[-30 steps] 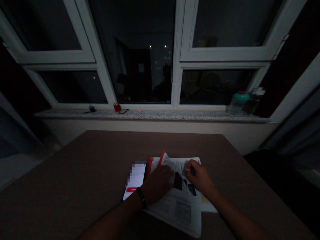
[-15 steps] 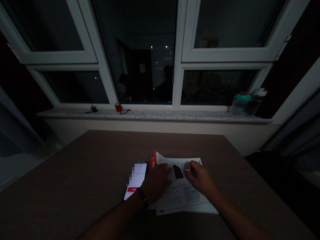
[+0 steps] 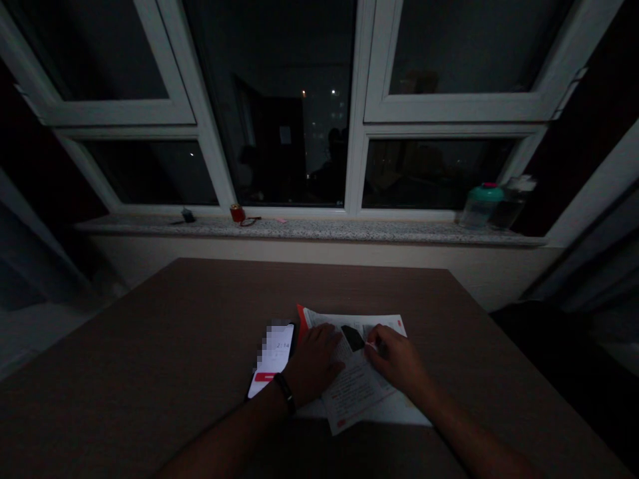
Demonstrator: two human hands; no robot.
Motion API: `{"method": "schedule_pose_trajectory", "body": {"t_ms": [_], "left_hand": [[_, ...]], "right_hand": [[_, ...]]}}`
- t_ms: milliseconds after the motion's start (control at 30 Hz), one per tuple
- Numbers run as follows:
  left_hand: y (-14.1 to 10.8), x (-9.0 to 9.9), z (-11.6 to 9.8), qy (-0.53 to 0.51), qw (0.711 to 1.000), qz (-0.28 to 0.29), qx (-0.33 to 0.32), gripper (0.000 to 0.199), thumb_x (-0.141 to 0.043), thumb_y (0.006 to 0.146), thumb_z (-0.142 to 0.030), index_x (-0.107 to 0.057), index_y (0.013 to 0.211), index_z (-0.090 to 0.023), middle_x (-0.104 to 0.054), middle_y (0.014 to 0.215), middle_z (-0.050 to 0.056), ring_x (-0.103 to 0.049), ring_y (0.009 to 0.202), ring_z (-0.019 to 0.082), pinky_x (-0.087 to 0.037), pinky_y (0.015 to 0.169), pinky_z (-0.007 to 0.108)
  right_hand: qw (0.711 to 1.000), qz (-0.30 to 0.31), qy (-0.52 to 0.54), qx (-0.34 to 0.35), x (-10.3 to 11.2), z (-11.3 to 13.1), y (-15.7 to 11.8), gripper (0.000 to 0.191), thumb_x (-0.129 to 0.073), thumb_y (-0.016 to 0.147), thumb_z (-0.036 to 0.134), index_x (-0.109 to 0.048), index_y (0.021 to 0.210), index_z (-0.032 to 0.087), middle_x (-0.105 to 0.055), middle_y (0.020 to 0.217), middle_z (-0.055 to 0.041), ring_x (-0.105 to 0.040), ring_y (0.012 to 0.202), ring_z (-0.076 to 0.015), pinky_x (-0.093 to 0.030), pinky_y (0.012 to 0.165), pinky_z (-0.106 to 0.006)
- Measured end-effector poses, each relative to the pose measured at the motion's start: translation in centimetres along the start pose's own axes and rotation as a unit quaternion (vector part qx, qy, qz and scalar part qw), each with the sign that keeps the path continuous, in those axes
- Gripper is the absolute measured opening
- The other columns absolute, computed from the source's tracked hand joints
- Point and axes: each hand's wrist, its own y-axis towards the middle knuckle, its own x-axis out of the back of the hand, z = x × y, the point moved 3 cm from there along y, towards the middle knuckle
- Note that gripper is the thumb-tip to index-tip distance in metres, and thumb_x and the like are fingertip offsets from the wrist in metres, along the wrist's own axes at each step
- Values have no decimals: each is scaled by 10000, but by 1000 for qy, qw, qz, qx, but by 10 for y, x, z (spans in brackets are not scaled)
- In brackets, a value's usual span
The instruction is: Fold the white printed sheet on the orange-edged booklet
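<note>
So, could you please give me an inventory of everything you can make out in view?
Paned window: 1, white-framed, behind the sill
Speckled stone windowsill: 1, grey, below the window
Small dark container: 1, dark, sill's left
Small glossy jar: 1, red, sill
Thin looped item: 1, dark, beside the jar
Teal-lidded clear bottle: 1, sill's right
White-lidded clear bottle: 1, beside it
Cloth drapes: at least 2, greyish, both sides
Rectangular table: 1, brown
Lit phone: 1, black-edged, left of the booklet
Printed paper booklet: 1, white and red, table
Wristband: 1, black, left wrist
Left hand: 1, on the booklet
Right hand: 1, curled at the booklet's right
</note>
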Motion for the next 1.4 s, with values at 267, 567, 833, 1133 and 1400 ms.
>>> {"method": "schedule_pose_trajectory", "body": {"t_ms": [267,567,833,1133,1400], "left_hand": [[-3,3,-1,-17,999,25,-21,613,-655,868,-409,-421,1417,-269,-402,1476,116,-354,1357,339,-311,1092,540],[-3,3,-4,0,1000,16,-12,588,-632,866,-310,-428,1418,-287,-411,1468,83,-366,1329,334,-335,1070,542],[-3,-2,2,48,996,-8,71,548,-576,918,-411,-440,1414,-220,-384,1486,157,-374,1325,385,-334,1049,576],[-4,2,-7,9,1000,25,13,538,-606,904,-369,-447,1410,-278,-345,1520,102,-326,1359,359,-322,1076,562],[-3,0,-9,-15,999,27,-24,527,-603,871,-220,-485,1380,-292,-389,1490,59,-336,1347,319,-330,1088,529]], "right_hand": [[1000,6,-5,-18,1,-2,2,56,-542,829,259,-580,857,229,-666,789,-5,-618,712,-182,-400,658,-270],[1000,-8,2,27,0,0,0,34,-532,857,234,-557,838,219,-635,849,-34,-607,810,-198,-433,715,-286],[1000,12,-3,27,0,4,-1,39,-526,871,235,-552,846,219,-631,884,-33,-597,828,-193,-429,722,-289],[1000,0,28,11,-3,-10,4,20,-561,858,212,-579,851,217,-619,863,-22,-592,840,-195,-437,745,-294],[997,-42,44,43,-4,-16,6,62,-607,838,159,-634,830,215,-613,937,-49,-562,948,-220,-428,854,-341]]}}
